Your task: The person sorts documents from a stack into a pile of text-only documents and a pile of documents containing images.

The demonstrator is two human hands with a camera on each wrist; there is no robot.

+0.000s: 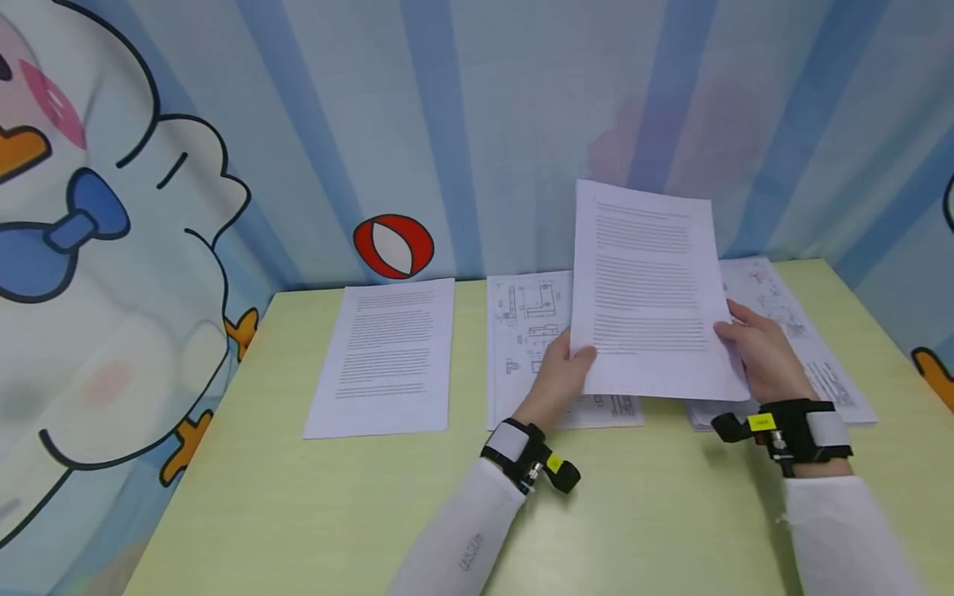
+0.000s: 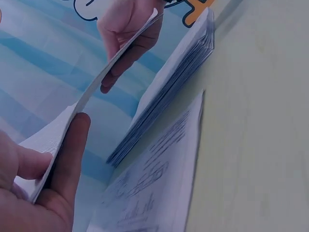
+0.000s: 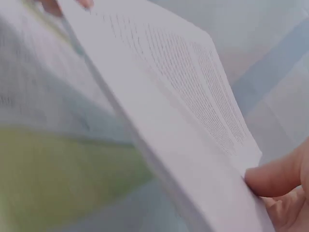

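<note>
A thin bundle of printed paper sheets point(image 1: 644, 281) is held up over the table, tilted, its lines of text facing me. My left hand point(image 1: 555, 379) pinches the bundle's lower left edge, thumb on the printed side and fingers behind. On the opposite edge, my right hand point(image 1: 769, 352) grips it with the thumb in front. From the left wrist view the bundle appears edge-on between the left fingers point(image 2: 67, 159) and the far right hand point(image 2: 133, 29). The right wrist view shows the right thumb point(image 3: 275, 176) pressing on the page near its edge.
Behind the bundle lie technical drawing sheets point(image 1: 522, 356), partly covered by it. A thick paper stack point(image 2: 178, 67) sits at the table's right, its top page point(image 1: 782, 306) partly hidden. More printed text sheets point(image 1: 391, 356) lie left on the table point(image 1: 298, 513). A striped curtain point(image 1: 492, 124) borders the back.
</note>
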